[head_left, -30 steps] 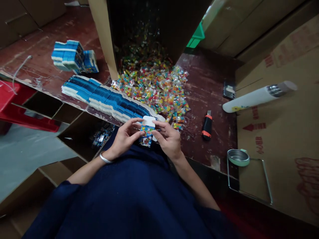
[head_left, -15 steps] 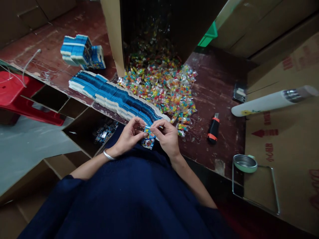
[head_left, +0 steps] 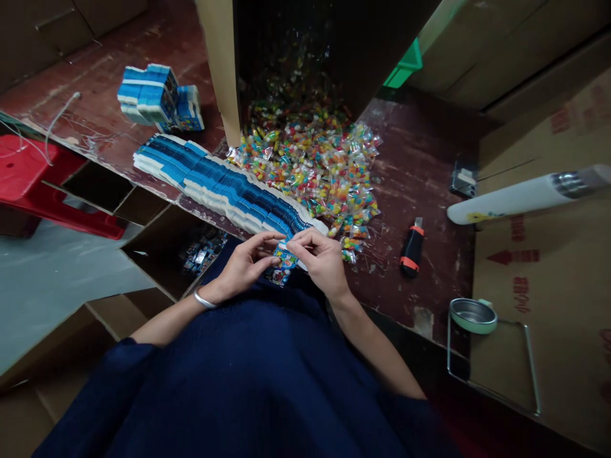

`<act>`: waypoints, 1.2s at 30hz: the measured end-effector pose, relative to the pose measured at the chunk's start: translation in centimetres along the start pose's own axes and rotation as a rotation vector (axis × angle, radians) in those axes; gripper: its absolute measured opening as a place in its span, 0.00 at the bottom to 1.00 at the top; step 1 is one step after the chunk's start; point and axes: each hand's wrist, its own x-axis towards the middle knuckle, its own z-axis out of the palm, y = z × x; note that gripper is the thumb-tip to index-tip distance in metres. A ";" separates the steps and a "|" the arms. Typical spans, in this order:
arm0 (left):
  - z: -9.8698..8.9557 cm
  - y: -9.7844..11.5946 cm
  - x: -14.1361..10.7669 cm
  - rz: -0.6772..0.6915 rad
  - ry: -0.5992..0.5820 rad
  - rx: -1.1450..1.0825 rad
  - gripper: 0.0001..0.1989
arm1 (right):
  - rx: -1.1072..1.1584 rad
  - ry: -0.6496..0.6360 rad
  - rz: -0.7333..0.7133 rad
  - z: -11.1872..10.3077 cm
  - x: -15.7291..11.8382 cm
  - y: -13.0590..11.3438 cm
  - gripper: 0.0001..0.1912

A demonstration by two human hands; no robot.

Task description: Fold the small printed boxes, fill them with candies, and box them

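Between my two hands is a small blue printed candy box (head_left: 283,264), held in front of my body at the table edge. My left hand (head_left: 249,259) pinches its left side between thumb and fingers. At its upper right corner, the fingertips of my right hand (head_left: 321,257) are pressed together on the top end. Just beyond my hands lies a long row of flat blue-and-white boxes (head_left: 214,184), overlapping one another. Behind the row spreads a heap of clear packets of colourful candies (head_left: 315,165), spilling from a dark opening.
Bundled blue boxes (head_left: 153,95) stand at the back left. To the right lie a utility knife (head_left: 412,248), a white bottle (head_left: 510,198) and a green-rimmed metal cup (head_left: 473,315). Below the table's left edge, an open carton (head_left: 157,251) contains small packs. A red stool (head_left: 42,184) stands left.
The small box has tilted slightly between my hands, and my left fingers have stretched across toward its top. The view has shifted a little; everything on the table lies as before.
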 end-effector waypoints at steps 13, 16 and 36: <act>-11.3 3.4 -3.6 -0.118 0.063 0.790 0.18 | -0.594 -0.027 -0.183 -6.2 -2.9 3.7 0.27; -12.9 3.8 -3.9 -0.139 0.146 0.833 0.27 | -0.705 -0.143 -0.164 -6.5 -3.6 5.1 0.24; 1.9 0.5 2.8 -0.441 -0.202 -0.688 0.26 | -0.696 0.098 -0.824 -3.5 -5.6 0.3 0.18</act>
